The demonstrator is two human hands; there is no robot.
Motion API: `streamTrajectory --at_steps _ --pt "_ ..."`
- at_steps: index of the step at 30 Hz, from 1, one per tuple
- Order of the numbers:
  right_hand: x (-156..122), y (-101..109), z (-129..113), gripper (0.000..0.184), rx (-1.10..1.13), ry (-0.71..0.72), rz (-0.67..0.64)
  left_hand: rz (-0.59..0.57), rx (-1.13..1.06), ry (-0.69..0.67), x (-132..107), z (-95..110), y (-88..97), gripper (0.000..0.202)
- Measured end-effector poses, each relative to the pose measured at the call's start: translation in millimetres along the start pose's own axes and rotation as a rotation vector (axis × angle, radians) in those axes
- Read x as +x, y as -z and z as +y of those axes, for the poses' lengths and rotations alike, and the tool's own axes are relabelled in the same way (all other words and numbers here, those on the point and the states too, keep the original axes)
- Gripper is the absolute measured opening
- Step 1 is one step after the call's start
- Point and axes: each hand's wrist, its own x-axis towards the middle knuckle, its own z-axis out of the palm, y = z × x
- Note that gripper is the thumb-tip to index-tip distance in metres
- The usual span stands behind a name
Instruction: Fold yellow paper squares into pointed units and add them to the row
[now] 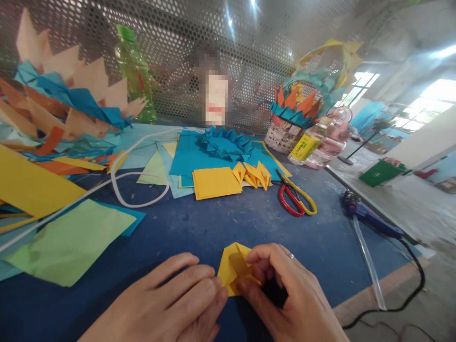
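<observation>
Blue tabletop (213, 223) with paper-folding work at the near side. Open surface runs from the folded yellow paper (230, 268) forward to the orange-yellow stack (216, 183) and rightward toward the glue gun (372, 218), which lies near the table's right edge; its clear glue stick (368, 263) reaches toward that edge. Scissors (297, 197) lie ahead and to the right, well apart from the hands. On the left, room is bounded by a pale green sheet (78, 242) and a looped white cable (113, 173). The yellow paper sits between the 2 hands. Right hand (295, 289): curled, wearing 1 ring (291, 256), thumb and fingers pinching the paper's right side. Left hand (178, 299): back upward, fingers extended together, tips at the paper's left edge; whether it grips cannot be told.
</observation>
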Motion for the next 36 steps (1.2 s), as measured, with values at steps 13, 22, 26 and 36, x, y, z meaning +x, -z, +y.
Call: streamTrajectory --at_steps 13,22,26,36 --pt "-1.8 1.5 1.1 0.032 -0.034 0.005 -0.025 -0.039 0.002 0.008 -3.2 -0.6 0.0 0.028" --pt "-5.4 1.3 7.2 0.034 -0.072 0.010 0.020 -0.053 -0.043 0.050 -2.1 -1.9 0.6 0.025" --pt "-6.0 1.7 4.7 0.034 -0.106 0.005 0.024 -0.065 -0.051 0.055 -4.0 -1.0 2.3 0.024" --pt "-7.7 1.2 0.2 0.024 0.017 -0.011 0.109 0.009 -0.057 0.072 1.2 3.2 4.5 0.022"
